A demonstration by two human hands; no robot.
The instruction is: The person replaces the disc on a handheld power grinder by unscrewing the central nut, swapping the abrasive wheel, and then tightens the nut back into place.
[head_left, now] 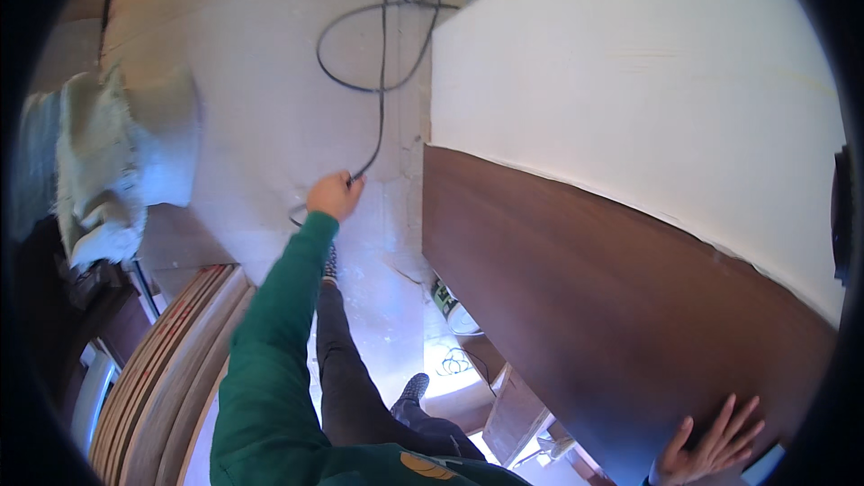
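Note:
My left hand [335, 194] reaches out in a green sleeve and is closed on a black cable [382, 63] that loops across the pale floor ahead. My right hand [715, 452] lies flat, fingers spread, on the near lower edge of a large dark brown board [612, 306]. A white sheet [648, 90] covers the far part of that board.
A stack of curved plywood boards [171, 369] leans at lower left. A pale crumpled cloth [117, 162] lies at left. Under the board there is a can [447, 301], a coil of wire [454, 364] and wooden pieces [517, 414]. My legs and shoes [360, 378] stand on the floor.

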